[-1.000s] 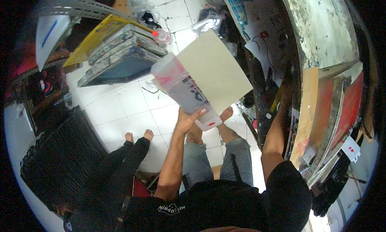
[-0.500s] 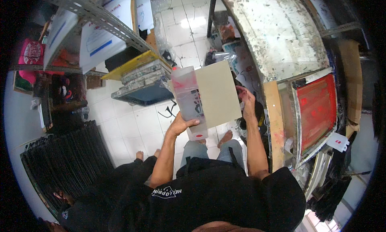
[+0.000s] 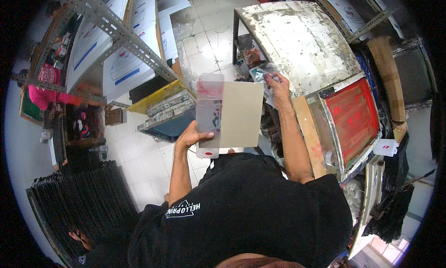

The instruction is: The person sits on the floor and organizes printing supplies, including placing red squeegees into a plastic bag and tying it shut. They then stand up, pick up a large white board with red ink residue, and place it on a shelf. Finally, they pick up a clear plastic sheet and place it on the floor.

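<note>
My left hand (image 3: 195, 136) is closed on the left edge of a translucent plastic sheet (image 3: 208, 115), thumb on top. The sheet carries a pink smear near its top, dark print in the middle and a red mark at its lower end. Against it lies a plain beige board (image 3: 241, 116), covering its right side. Beyond the board's upper right corner, my right hand (image 3: 278, 87) is closed, fingers pinched together. Shiny clear plastic (image 3: 258, 75) shows by those fingertips; whether they grip it is unclear.
To the right stand a paint-stained white table (image 3: 302, 45) and a red screen-printing frame (image 3: 355, 122). Framed screens (image 3: 167, 112) are stacked at left beneath a metal rack (image 3: 116, 36). Many black hangings (image 3: 83, 207) fill the lower left, where another person's hand (image 3: 81, 239) shows.
My right hand has moved up and away from the board's right edge, toward the table. The sheet and board have shifted slightly left and straightened, still in my left hand.
</note>
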`<state>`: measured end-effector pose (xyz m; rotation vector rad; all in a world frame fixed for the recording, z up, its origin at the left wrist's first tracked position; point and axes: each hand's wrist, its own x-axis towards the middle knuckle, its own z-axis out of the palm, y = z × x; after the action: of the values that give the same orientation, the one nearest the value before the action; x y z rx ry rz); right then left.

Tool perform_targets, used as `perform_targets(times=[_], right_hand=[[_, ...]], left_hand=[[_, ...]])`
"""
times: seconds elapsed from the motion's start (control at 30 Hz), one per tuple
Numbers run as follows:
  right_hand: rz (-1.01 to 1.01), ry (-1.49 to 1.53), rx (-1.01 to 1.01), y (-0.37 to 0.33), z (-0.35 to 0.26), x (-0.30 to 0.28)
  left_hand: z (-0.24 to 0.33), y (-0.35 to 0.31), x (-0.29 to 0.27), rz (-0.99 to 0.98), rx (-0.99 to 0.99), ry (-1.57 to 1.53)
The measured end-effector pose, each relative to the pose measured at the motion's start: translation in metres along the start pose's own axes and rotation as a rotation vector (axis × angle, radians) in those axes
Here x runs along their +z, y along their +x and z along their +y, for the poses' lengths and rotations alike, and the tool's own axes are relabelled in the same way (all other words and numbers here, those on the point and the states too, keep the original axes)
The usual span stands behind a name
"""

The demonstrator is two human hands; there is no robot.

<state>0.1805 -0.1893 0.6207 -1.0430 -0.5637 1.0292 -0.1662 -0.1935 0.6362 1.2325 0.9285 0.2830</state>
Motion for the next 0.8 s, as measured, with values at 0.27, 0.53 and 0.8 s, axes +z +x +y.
perform_targets(times=[0.27,0.53,0.8], right_hand=[[0.049,-0.836,-0.764,0.043,-0.007,0.048],[-0.077,-1.142,-0.953,0.094,-0.036,0.036],[0.221,0.377,-0.228,0.146,-0.050,0.025]], left_hand=[[0.027,0.046,-0.009,0.376,-0.003,-0.424],[0.069,0.095,-0.009,0.350,-0.014,-0.515],[0.074,0.156,-0.010,0.075,-0.135,-0.792]])
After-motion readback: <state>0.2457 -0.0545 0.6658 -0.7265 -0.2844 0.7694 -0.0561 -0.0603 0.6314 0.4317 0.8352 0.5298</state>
